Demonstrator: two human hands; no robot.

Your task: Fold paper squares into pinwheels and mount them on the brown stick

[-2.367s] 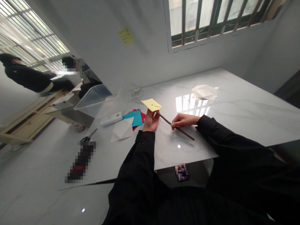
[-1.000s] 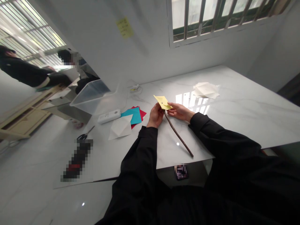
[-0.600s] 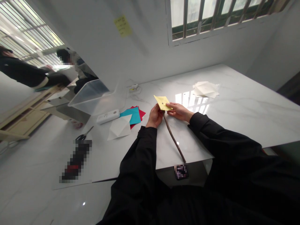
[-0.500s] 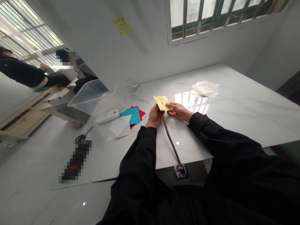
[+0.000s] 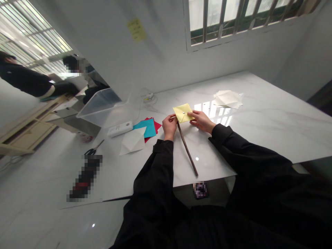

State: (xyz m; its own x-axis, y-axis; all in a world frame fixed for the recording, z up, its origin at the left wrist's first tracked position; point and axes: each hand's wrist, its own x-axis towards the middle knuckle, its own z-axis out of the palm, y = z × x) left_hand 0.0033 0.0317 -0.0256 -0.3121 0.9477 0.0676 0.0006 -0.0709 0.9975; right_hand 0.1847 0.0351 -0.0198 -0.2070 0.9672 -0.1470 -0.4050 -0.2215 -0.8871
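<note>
A folded yellow paper (image 5: 181,117), with a small shiny pin head near its middle like a pinwheel, is held above the table. My right hand (image 5: 202,121) pinches its right edge between thumb and fingers. Below and to the left of the paper, my left hand (image 5: 169,127) is closed around the upper end of a thin brown stick (image 5: 186,148). The stick slants down toward the table's front edge. The paper hides the stick's top, so how the two join cannot be seen.
Left on the marble-patterned table (image 5: 259,128) are white paper (image 5: 132,141), blue paper (image 5: 149,128), a white power strip (image 5: 120,129), scissors (image 5: 93,148) and a clear plastic box (image 5: 101,107). White sheets (image 5: 228,99) lie at the back right. Two people sit at far left.
The yellow paper has turned and shifted slightly right, showing more of its face. The stick's lower end has risen a little, and my left hand has moved slightly left.
</note>
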